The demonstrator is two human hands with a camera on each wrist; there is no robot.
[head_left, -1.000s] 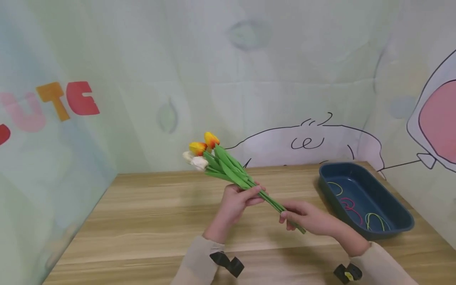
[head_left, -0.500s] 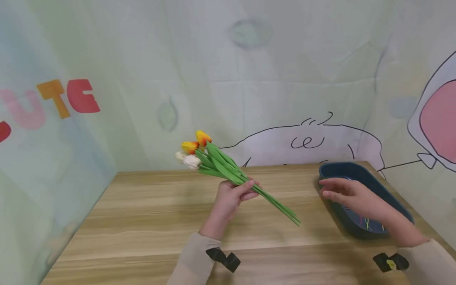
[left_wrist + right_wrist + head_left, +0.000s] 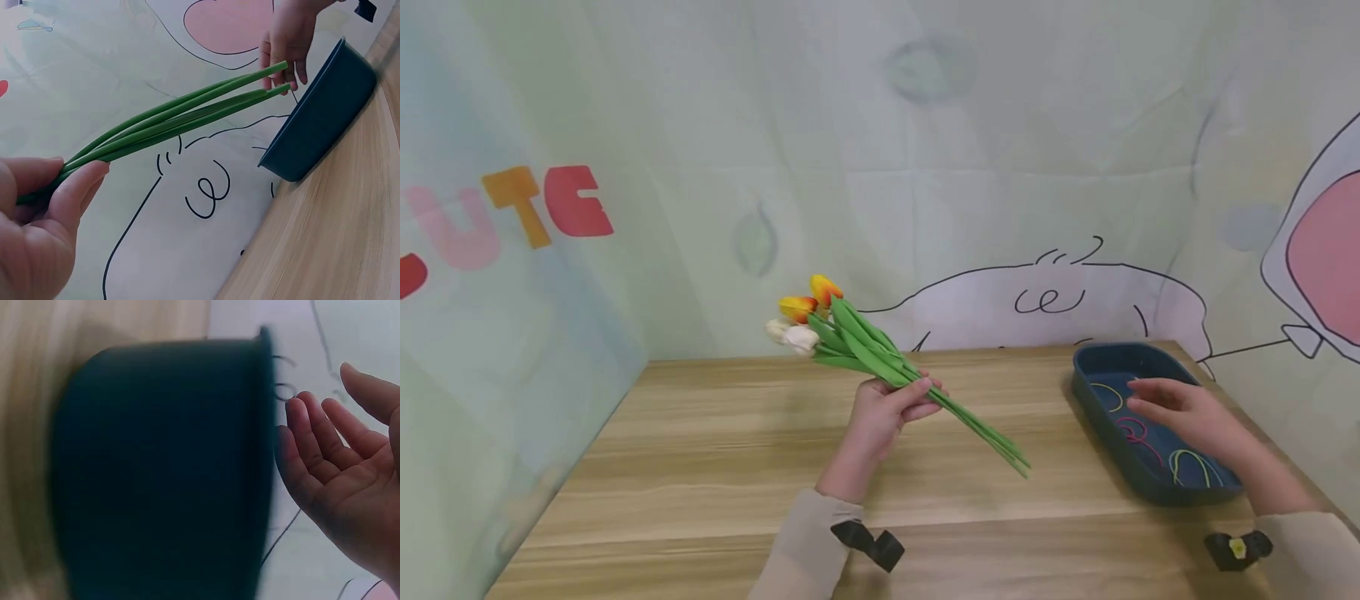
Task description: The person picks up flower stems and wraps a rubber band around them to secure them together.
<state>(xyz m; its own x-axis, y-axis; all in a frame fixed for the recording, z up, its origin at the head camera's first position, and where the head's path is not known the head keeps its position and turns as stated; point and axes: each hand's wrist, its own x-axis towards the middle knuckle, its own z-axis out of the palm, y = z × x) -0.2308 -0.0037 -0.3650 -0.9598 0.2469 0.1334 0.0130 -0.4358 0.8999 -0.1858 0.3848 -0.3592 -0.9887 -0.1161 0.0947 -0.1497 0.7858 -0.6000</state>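
Note:
My left hand (image 3: 887, 412) grips a bunch of tulips by their green stems (image 3: 181, 119), with the stem ends pointing right. The bunch has orange-yellow tulip heads (image 3: 811, 298) and white tulip heads (image 3: 793, 336) above broad green leaves (image 3: 865, 342). Over the dark blue basin (image 3: 1108, 446) hovers my right hand (image 3: 1195, 417), its fingers loosely bent and nothing between them. Inside the basin lie thin loops like rubber bands: a yellow loop (image 3: 1107, 397), a red loop (image 3: 1138, 437) and a yellow-green loop (image 3: 1191, 468). In the right wrist view, the basin wall (image 3: 162, 469) stands beside my right hand's fingers.
The wooden table (image 3: 715, 467) spreads under both hands, and the basin stands at its right side. A printed cloth backdrop (image 3: 850, 167) rises behind the table's far edge and along both sides.
My right hand has let go of the lower stems and moved right, over the basin. My left hand, still gripping the tulips, has shifted slightly left.

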